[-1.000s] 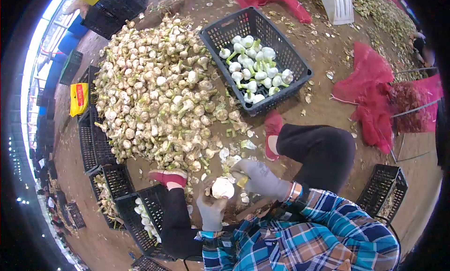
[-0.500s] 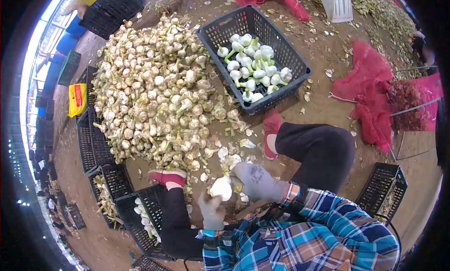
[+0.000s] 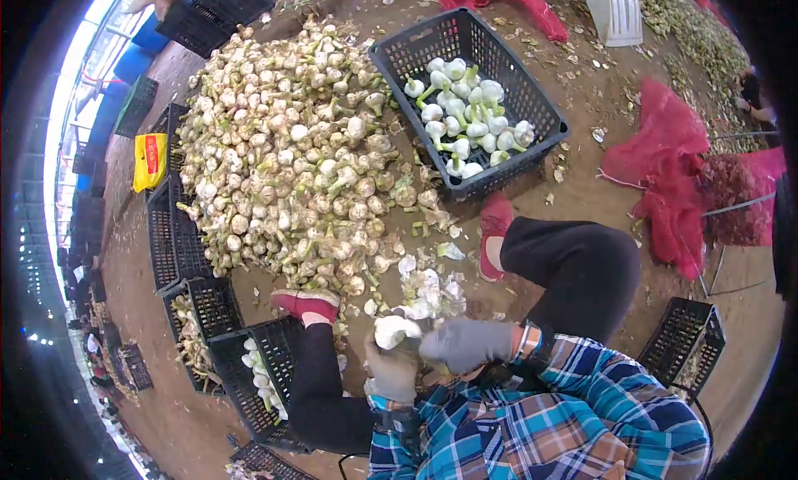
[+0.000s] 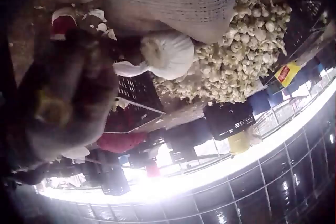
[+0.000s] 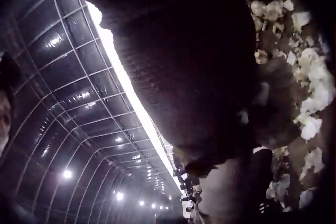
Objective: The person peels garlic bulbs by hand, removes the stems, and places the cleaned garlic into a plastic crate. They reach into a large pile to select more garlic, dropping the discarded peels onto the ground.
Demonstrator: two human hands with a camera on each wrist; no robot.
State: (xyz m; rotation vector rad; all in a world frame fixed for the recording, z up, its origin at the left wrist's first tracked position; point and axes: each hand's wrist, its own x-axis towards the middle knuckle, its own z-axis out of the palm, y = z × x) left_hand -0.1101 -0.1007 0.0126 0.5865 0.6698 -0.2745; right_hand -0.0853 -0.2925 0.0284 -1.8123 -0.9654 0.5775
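In the head view my gloved left hand (image 3: 392, 370) grips a white garlic bulb (image 3: 394, 331). The left wrist view shows that bulb (image 4: 176, 58) under the grey glove (image 4: 173, 3), a strip of white skin hanging off its side. Right beside it, my gloved right hand (image 3: 467, 345) has its fingers curled around a small yellow thing (image 4: 52, 109), mostly hidden; I cannot tell what it is. White peelings (image 3: 428, 293) lie on the ground just beyond both hands. A dark, shadowed shape fills the middle of the right wrist view.
A big heap of unpeeled garlic (image 3: 291, 164) spreads ahead on the left. Beyond the right foot stands a black crate (image 3: 515, 160) with clean white bulbs. Another crate (image 3: 287, 359) of white bulbs is by the left leg. Red mesh bags (image 3: 665, 172) lie to the right.
The bulb has turned over in my left hand. My right hand has drawn back toward the body, and more white skins now lie on the ground before the hands.
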